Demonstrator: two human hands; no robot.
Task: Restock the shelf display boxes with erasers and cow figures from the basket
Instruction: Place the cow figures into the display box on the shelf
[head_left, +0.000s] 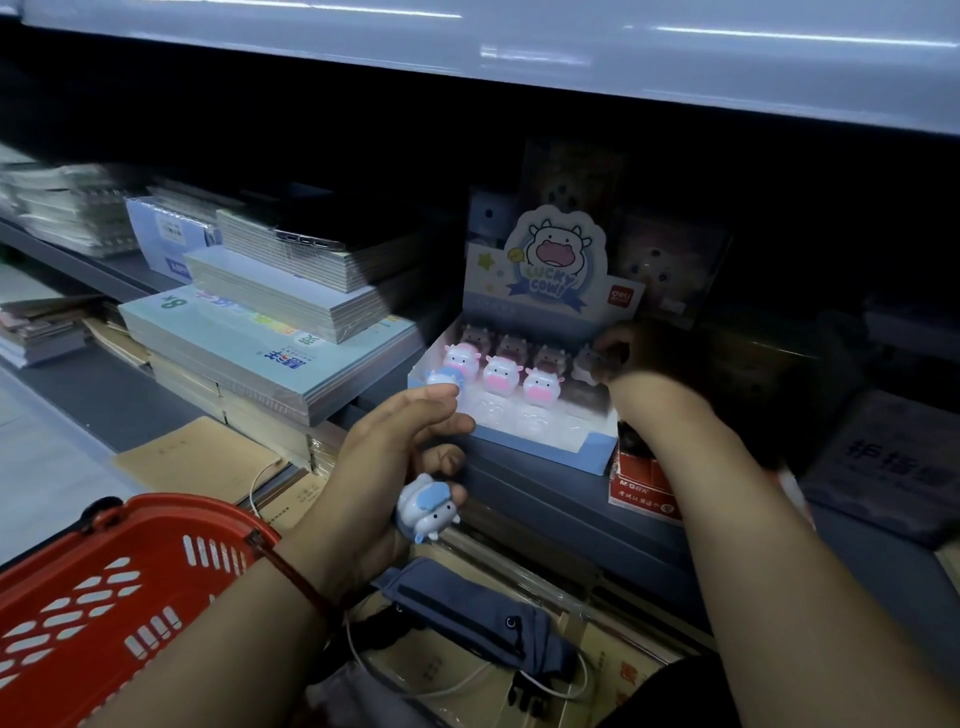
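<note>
A "Lucky Cow" display box (540, 447) stands on the shelf, holding several cow figures: brown ones in the back row, pink ones (501, 375) in the middle, empty clear slots in front. My left hand (395, 457) hovers at the box's front left corner and holds two blue cow figures, one (428, 506) in the lower fingers and one (441, 378) at the fingertips. My right hand (631, 353) reaches into the back right of the box and pinches a brown cow figure (589, 364).
A red basket (104, 597) hangs on my left forearm at the lower left. Stacks of notebooks (270, 338) fill the shelf to the left. A dark blue pouch (467, 608) and brown envelopes lie on the lower shelf. Dark packages stand right of the box.
</note>
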